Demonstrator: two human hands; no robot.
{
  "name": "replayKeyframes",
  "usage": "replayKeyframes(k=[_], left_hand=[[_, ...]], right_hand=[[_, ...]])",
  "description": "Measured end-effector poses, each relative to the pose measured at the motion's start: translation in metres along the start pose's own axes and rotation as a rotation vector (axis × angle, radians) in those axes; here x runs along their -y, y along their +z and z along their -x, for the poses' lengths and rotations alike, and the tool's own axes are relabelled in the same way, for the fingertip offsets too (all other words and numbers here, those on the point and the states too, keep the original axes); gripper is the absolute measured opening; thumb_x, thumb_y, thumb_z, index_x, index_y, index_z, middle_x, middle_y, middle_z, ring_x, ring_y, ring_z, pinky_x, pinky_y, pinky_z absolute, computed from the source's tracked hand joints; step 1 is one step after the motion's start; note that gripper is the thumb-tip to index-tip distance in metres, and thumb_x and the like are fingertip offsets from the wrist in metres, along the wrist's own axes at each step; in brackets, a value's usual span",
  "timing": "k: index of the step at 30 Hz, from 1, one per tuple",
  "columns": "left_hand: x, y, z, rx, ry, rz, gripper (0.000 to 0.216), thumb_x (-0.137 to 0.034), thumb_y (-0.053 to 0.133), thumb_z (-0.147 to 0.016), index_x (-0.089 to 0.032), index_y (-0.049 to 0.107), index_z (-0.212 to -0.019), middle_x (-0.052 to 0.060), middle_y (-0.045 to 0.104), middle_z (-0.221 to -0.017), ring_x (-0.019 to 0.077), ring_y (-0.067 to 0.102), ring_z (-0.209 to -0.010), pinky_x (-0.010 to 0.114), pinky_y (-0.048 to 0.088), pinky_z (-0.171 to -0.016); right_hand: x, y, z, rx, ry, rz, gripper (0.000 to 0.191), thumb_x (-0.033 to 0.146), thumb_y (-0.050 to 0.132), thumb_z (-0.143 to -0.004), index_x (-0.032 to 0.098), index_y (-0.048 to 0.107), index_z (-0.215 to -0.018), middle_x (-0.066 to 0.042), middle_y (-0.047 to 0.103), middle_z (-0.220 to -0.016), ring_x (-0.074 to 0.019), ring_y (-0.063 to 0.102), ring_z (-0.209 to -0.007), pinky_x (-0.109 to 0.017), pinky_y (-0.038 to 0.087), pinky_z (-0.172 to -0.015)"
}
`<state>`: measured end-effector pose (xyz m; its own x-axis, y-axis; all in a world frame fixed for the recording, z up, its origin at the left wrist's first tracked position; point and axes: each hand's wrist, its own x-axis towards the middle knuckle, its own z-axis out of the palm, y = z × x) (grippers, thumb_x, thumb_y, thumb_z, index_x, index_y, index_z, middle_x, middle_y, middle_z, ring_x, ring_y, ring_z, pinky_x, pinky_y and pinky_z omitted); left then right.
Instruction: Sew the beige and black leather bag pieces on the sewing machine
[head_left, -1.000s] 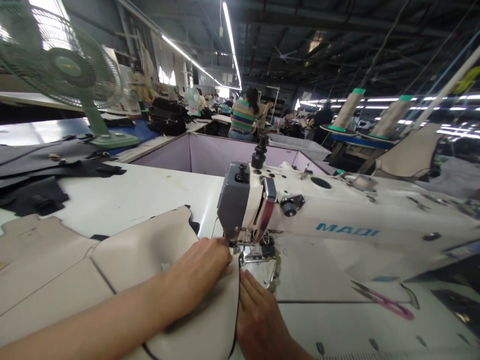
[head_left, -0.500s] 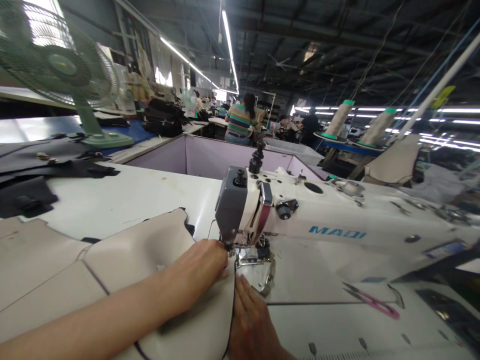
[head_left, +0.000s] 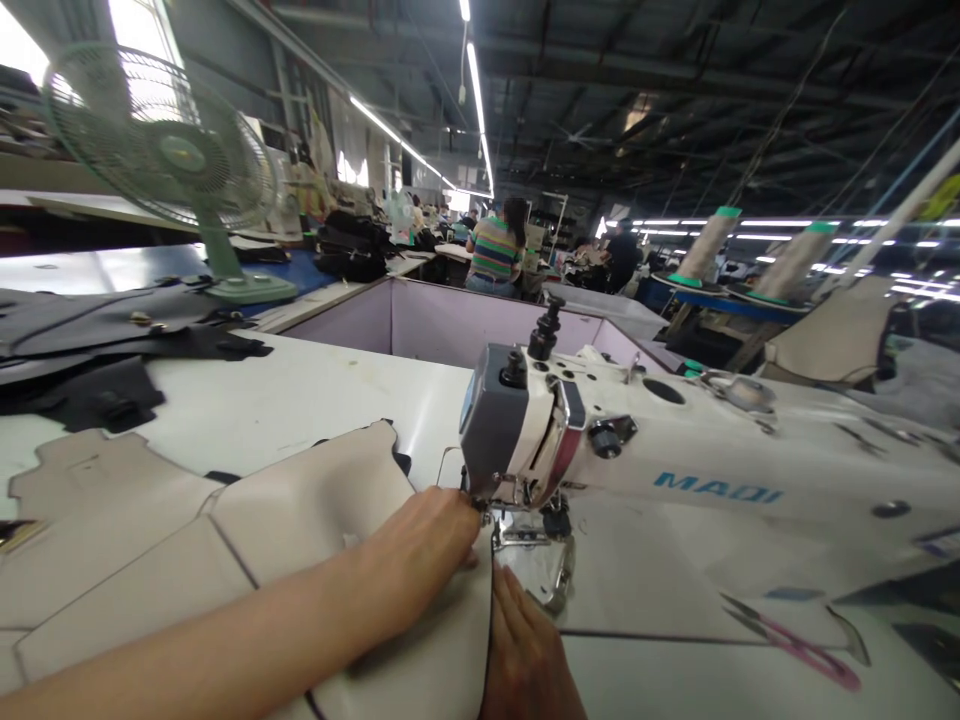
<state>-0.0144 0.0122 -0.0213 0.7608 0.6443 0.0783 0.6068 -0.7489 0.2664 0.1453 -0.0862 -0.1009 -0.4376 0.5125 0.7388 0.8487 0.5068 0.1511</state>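
A large beige leather-like panel (head_left: 292, 510) with dark seams and a dark edge lies across the sewing table, its right side at the needle area of a white sewing machine (head_left: 705, 470). My left hand (head_left: 431, 530) is closed on the panel, its curled fingers just left of the presser foot (head_left: 491, 515); the fingertips are partly hidden. My right hand (head_left: 525, 640) lies low against the panel's right edge, fingers stretched forward beside the shiny metal plate (head_left: 532, 555). The panel hides part of that hand, including the thumb.
Pink-handled thread snips (head_left: 795, 640) lie on the right. Dark fabric pieces (head_left: 112, 330) are at the left, by a green fan (head_left: 187, 160). Thread cones (head_left: 709, 245) stand behind the machine. A person in a striped top (head_left: 495, 245) is farther back.
The whole view has shifted, so everything appears farther right and slightly lower. Both hands keep nearly the same places on the panel beside the machine.
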Motion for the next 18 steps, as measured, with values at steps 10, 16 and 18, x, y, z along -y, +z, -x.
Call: replayKeyframes(k=[10, 16, 18], left_hand=[[-0.010, -0.012, 0.001, 0.028, -0.019, 0.014, 0.006, -0.015, 0.063, -0.082, -0.015, 0.067, -0.086, 0.009, 0.068, -0.081, 0.0211, 0.066, -0.074, 0.027, 0.050, -0.068], [-0.006, -0.007, 0.001, 0.038, 0.007, -0.030, 0.003, -0.015, 0.068, -0.076, -0.015, 0.066, -0.076, 0.010, 0.069, -0.077, 0.0246, 0.067, -0.071, 0.030, 0.051, -0.063], [-0.004, -0.005, 0.000, 0.028, 0.009, -0.044, 0.002, -0.014, 0.068, -0.076, -0.015, 0.066, -0.075, 0.010, 0.069, -0.078, 0.0259, 0.068, -0.071, 0.031, 0.051, -0.062]], right_hand=[[-0.014, 0.016, 0.026, 0.044, -0.159, 0.091, 0.040, 0.006, 0.041, -0.081, 0.002, 0.069, -0.108, -0.021, 0.069, -0.103, -0.0271, 0.071, -0.090, -0.031, 0.063, -0.074], [-0.022, 0.020, 0.028, -0.005, -0.196, 0.021, 0.046, 0.004, 0.038, -0.083, 0.004, 0.063, -0.123, -0.017, 0.071, -0.102, -0.0263, 0.070, -0.090, -0.029, 0.062, -0.073], [-0.024, 0.019, 0.025, -0.002, -0.208, 0.032, 0.044, 0.003, 0.038, -0.082, 0.002, 0.065, -0.117, -0.018, 0.071, -0.100, -0.0266, 0.071, -0.090, -0.029, 0.062, -0.073]])
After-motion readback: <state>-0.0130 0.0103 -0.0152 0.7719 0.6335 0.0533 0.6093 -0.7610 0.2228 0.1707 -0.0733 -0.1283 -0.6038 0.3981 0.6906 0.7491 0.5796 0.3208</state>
